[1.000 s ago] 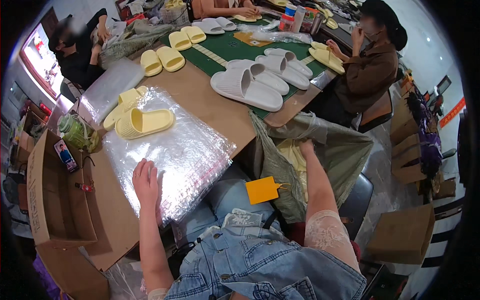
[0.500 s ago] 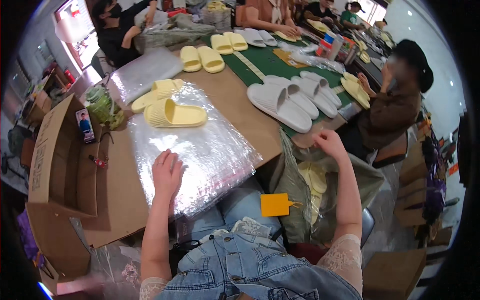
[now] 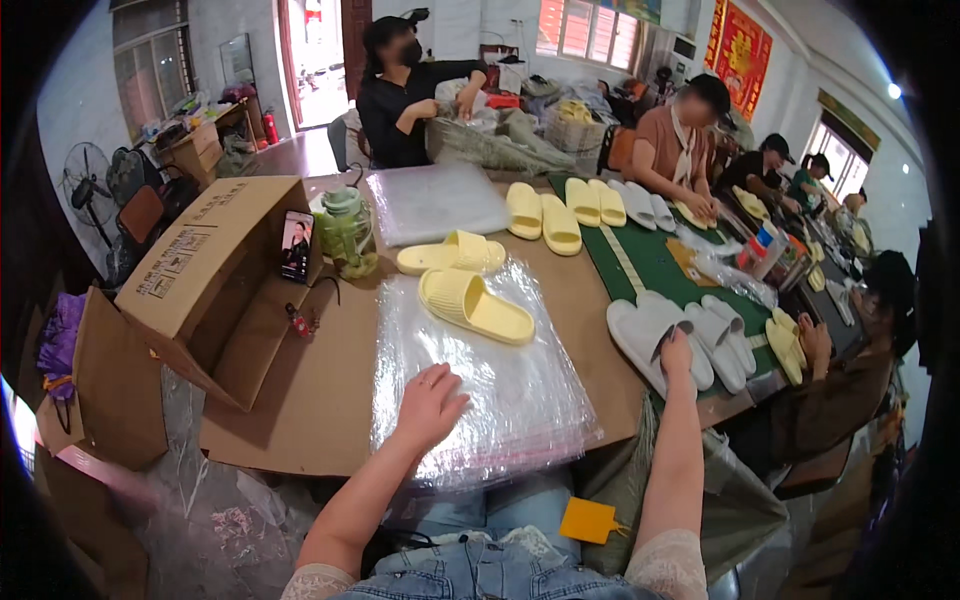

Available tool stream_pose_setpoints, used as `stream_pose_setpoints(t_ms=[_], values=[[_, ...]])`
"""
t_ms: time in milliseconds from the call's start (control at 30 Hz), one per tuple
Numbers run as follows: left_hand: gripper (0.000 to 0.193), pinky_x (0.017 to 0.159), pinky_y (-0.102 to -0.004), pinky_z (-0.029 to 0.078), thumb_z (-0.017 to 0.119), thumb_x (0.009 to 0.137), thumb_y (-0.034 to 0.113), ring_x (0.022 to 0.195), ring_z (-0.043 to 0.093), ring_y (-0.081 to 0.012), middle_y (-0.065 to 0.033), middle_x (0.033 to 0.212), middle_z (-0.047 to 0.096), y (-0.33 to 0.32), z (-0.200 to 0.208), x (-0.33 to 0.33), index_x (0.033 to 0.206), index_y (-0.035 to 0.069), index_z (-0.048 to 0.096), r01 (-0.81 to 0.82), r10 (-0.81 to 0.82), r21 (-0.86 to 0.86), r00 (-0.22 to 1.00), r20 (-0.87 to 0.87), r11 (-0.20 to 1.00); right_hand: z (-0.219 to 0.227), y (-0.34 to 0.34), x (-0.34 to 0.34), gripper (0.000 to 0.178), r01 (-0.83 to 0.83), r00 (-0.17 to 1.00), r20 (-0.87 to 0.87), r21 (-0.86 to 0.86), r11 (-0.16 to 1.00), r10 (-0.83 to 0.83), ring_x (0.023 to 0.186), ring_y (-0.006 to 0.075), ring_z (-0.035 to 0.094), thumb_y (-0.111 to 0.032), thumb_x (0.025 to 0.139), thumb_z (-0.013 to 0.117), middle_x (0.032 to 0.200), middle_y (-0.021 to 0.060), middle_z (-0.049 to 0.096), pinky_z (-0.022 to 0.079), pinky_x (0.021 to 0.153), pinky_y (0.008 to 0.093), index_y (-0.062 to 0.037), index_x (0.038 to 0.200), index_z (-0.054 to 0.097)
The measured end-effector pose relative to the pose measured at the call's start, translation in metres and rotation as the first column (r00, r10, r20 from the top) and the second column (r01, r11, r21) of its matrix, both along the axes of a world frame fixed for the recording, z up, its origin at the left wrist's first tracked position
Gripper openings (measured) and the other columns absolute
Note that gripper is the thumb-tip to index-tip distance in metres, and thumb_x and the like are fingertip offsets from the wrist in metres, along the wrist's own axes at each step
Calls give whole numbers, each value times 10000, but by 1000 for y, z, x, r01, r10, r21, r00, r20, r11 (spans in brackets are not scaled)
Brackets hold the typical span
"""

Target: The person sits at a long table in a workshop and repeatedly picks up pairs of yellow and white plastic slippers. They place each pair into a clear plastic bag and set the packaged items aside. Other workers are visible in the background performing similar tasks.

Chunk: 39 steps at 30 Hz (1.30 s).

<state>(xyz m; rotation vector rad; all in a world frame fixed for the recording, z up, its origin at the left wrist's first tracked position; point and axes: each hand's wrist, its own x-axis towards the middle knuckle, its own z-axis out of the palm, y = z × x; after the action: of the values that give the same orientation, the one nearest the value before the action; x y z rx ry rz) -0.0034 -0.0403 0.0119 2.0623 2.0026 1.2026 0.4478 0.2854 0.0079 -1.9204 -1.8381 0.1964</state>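
On a stack of clear plastic bags, my left hand lies with its fingers loosely stretched, holding nothing. Two yellow slippers, a front one and a rear one, rest at the upper part of the stack, beyond my left fingertips. My right hand reaches to a pair of light grey slippers at the right. Its fingers close at the foot opening of one of them, with the fingertips partly hidden. A second light grey pair sits just right of that hand.
An open cardboard box with a phone against it stands left, near a green jar. Yellow pairs line the far side of a green mat. A sack hangs at the right edge. Co-workers sit around.
My right hand has gone from above the sack forward to the light grey slippers. My left hand remains on the plastic bags. The view has tilted upward, showing more of the room.
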Motion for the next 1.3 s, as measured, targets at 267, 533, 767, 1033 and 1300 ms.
stream_pose_setpoints(t_ms=[267,533,767,1033,1300], values=[[407,1047,-487,399,719,840,333,1231,525,-395,-200,1304,596,-1,-6,-2,1137,59,669,-1,1,9,1000,-5,1000,17,-120,-34,221,-77,985,167,196,978,44,1046,412,533,-146,803,679,1079,191,574,451,916,507,2,963,639],[401,1058,-490,400,701,851,347,1243,520,-394,-191,1322,589,-1,-4,-2,1129,59,676,9,-9,10,1000,9,1000,-1,-227,-39,204,-67,994,105,345,936,33,987,381,520,-110,717,714,998,155,543,414,859,510,-26,846,580],[415,1055,-493,403,715,834,343,1242,520,-391,-193,1321,585,1,-9,-2,1135,61,673,35,-35,19,999,11,999,-2,-240,30,174,51,902,-427,259,965,67,641,204,449,-35,804,653,697,76,458,386,630,327,4,812,483],[474,1099,-457,393,743,827,362,1308,486,-370,-164,1397,543,-8,17,11,1220,110,661,263,-261,-3,955,-140,965,17,-291,12,244,116,355,-895,328,938,269,938,130,613,-43,925,640,1048,56,668,474,839,266,51,1149,620],[514,1102,-465,389,737,836,407,1315,485,-384,-167,1388,553,-21,10,36,1243,107,643,274,-302,-158,934,-190,949,36,-321,-47,276,-73,383,-862,331,941,332,935,127,603,-33,844,677,1005,46,675,470,838,271,52,1103,636]])
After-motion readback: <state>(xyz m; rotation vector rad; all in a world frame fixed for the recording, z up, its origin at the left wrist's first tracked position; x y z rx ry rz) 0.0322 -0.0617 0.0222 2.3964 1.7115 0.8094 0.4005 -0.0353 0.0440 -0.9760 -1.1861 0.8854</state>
